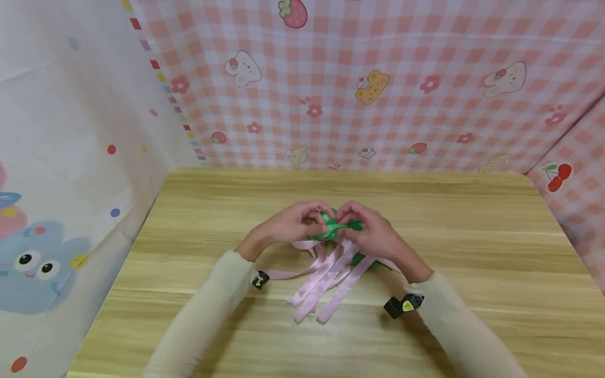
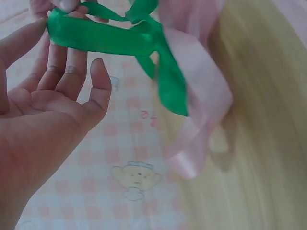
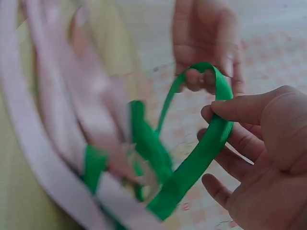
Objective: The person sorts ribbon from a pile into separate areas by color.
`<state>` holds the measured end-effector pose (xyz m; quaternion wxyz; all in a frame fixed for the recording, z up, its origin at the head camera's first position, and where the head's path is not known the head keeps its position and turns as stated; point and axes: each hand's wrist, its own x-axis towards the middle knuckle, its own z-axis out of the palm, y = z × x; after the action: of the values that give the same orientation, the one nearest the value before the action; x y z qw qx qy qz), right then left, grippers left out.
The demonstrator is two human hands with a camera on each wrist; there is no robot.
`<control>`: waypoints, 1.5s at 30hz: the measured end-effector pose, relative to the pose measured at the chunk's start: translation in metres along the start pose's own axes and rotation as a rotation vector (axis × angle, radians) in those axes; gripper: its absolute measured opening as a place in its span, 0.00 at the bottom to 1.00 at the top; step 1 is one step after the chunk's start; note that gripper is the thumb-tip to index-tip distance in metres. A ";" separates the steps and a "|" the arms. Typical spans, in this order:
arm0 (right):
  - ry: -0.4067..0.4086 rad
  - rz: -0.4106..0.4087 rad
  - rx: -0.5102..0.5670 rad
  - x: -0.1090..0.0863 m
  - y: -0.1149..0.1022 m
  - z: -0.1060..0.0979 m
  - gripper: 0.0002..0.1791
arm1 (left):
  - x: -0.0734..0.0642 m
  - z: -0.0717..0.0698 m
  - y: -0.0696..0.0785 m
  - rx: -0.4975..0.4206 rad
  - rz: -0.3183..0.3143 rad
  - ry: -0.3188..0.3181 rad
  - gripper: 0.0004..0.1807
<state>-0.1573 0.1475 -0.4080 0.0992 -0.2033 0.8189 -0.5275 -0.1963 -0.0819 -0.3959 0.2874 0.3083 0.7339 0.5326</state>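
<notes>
A green satin ribbon (image 1: pixel 326 233) stands up in a loop from a bundle of pink ribbons (image 1: pixel 323 289). My left hand (image 1: pixel 294 223) pinches the loop between thumb and fingertips; in the left wrist view, the green ribbon (image 2: pixel 100 39) bends round at those fingertips and runs to a knot (image 2: pixel 148 36). From the other side, my right hand (image 1: pixel 378 233) grips the same loop. Its thumb lies on the green ribbon (image 3: pixel 204 148) in the right wrist view, fingers behind. Both hands meet closely over the bundle. Long pink tails spread toward me; a short green end hangs below the knot.
The wooden table (image 1: pixel 212 325) lies beneath the hands. A pink checked cloth (image 1: pixel 331 63) hangs behind its far edge, and a white patterned cloth (image 1: pixel 94 105) hangs at the left. Black wrist cameras (image 1: pixel 402 306) sit at both cuffs.
</notes>
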 end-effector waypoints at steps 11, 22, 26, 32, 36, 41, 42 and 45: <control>-0.038 -0.117 0.190 -0.027 -0.041 -0.038 0.15 | -0.031 -0.002 0.036 0.064 0.082 0.077 0.19; -0.063 -0.230 0.306 -0.058 -0.057 -0.078 0.19 | -0.059 -0.008 0.064 0.139 0.114 0.149 0.20; -0.055 -0.249 0.336 -0.066 -0.057 -0.088 0.20 | -0.070 -0.014 0.067 0.132 0.093 0.166 0.21; -0.017 -0.248 0.353 -0.079 -0.053 -0.105 0.21 | -0.084 -0.026 0.064 0.110 0.068 0.200 0.23; -0.008 -0.241 0.296 -0.088 -0.047 -0.115 0.21 | -0.094 -0.031 0.060 0.114 0.069 0.207 0.24; -0.019 -0.224 0.221 -0.099 -0.041 -0.125 0.18 | -0.104 -0.037 0.054 0.117 0.044 0.213 0.22; -0.022 -0.219 0.211 -0.101 -0.039 -0.127 0.18 | -0.106 -0.039 0.053 0.110 0.034 0.215 0.21; -0.043 -0.215 0.228 -0.105 -0.034 -0.131 0.16 | -0.110 -0.043 0.047 0.101 0.000 0.231 0.20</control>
<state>-0.1045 0.2893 -0.3270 0.0822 -0.2886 0.7250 -0.6200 -0.1503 -0.1801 -0.3287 0.1853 0.2589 0.7881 0.5268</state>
